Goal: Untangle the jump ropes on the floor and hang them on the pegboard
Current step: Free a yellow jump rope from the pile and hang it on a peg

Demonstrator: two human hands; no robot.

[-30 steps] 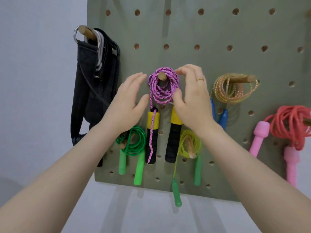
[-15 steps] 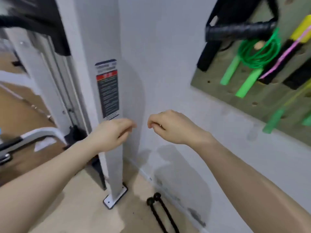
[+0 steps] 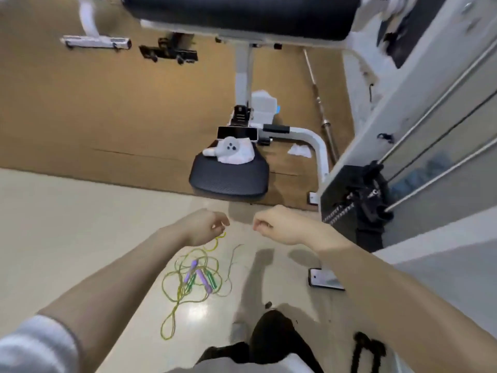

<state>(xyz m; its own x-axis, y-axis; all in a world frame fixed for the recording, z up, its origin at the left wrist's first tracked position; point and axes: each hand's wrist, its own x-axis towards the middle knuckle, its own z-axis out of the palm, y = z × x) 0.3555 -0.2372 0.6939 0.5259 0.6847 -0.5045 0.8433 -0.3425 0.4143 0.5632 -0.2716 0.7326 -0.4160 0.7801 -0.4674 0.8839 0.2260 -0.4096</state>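
My left hand and right hand hang side by side in the air, fingers loosely curled, both holding nothing. Below them the jump ropes lie tangled on the floor: yellow-green cords, purple and green handles mixed together. A phone sits on the floor to the right. Black seat pad of a gym machine beyond.

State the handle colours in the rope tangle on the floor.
Purple and green handles on thin yellow-green ropes; head view.
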